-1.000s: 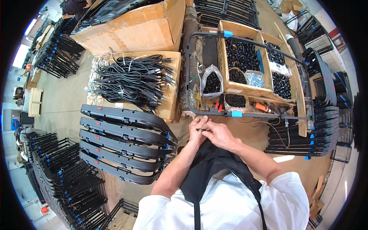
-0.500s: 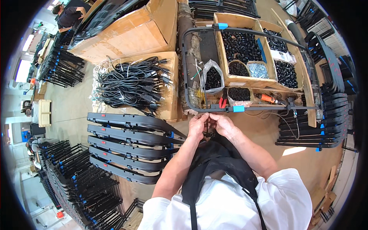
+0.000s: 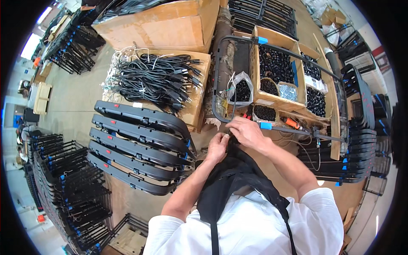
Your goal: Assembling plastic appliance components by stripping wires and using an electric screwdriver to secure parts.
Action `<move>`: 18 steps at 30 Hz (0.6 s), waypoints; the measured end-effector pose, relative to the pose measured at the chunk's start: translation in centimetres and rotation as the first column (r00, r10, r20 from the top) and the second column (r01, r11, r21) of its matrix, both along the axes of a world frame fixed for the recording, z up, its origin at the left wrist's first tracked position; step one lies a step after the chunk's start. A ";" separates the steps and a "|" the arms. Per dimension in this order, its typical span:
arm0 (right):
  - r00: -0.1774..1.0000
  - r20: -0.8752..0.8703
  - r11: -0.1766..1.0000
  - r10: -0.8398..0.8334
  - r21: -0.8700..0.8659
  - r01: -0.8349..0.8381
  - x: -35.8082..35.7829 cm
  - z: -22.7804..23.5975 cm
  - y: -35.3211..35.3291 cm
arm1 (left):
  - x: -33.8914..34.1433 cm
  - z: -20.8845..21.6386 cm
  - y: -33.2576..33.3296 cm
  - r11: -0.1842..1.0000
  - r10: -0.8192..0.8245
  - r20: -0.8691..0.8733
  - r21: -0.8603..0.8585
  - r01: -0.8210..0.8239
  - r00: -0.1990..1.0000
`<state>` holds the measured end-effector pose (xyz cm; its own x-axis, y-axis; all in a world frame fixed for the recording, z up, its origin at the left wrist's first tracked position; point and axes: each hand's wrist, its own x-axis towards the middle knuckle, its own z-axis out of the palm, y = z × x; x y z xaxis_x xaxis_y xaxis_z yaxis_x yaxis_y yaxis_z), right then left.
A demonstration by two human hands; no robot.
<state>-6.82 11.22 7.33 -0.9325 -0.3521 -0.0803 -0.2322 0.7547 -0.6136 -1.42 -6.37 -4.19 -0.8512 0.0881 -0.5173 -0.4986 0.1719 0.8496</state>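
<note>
Close in front of my body, my left hand point(image 3: 218, 145) is closed with its thumb up, pinching a thin black cable at its lower part. My right hand point(image 3: 245, 131) is bent over it, fingers curled together at the same cable; its fingertips are partly hidden. The black cable point(image 3: 233, 106) runs up from my hands across the near bar of a dark tubular frame point(image 3: 218, 72) with blue tabs. Loose wire ends show by a clear bag of black parts point(image 3: 242, 91). Red-handled pliers point(image 3: 247, 115) lie just beyond my right hand, mostly covered.
Inside the frame's outline stands a wooden box point(image 3: 256, 63) with black fittings and silver screws point(image 3: 287, 92). An orange power tool point(image 3: 292, 123) lies near it. Bundled power cords point(image 3: 153, 80) rest on cardboard at left. Stacked black curved panels point(image 3: 140, 140) stand below them, more frames point(image 3: 357, 144) at right.
My right hand has turned and come up over the cable, its back now facing up, beside my left thumb. My view has shifted, so the bench sits farther right.
</note>
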 end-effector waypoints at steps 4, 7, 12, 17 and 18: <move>0.868 0.023 0.841 0.497 0.236 -0.487 -3.3 -1.0 -3.1 | 1.4 -3.7 0.2 0.983 0.176 -0.272 0.097 -0.155 0.946; 0.735 0.363 0.571 0.573 0.467 -0.675 -5.2 0.1 -5.1 | 1.6 0.2 -0.7 0.971 0.142 -0.100 0.206 -0.119 0.985; 0.635 0.034 0.566 0.771 0.418 -0.710 -4.8 -1.7 -3.1 | 1.2 -0.6 -1.6 0.983 0.094 -0.170 0.170 -0.065 0.981; 0.769 0.120 0.728 0.628 0.257 -0.635 -4.0 -0.1 -2.1 | 0.9 -1.6 -1.8 0.984 0.085 -0.124 0.164 -0.064 0.989; 0.792 0.099 0.758 0.602 0.241 -0.606 -4.0 -0.2 -2.0 | 0.9 -1.8 -1.7 0.982 0.085 -0.127 0.177 -0.062 0.988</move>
<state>-10.85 9.25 7.09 -0.5309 -0.8083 -0.2545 -0.6845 0.5861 -0.4335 -0.50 -8.11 -5.99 -0.9191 0.1006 -0.3809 -0.3843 -0.0154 0.9231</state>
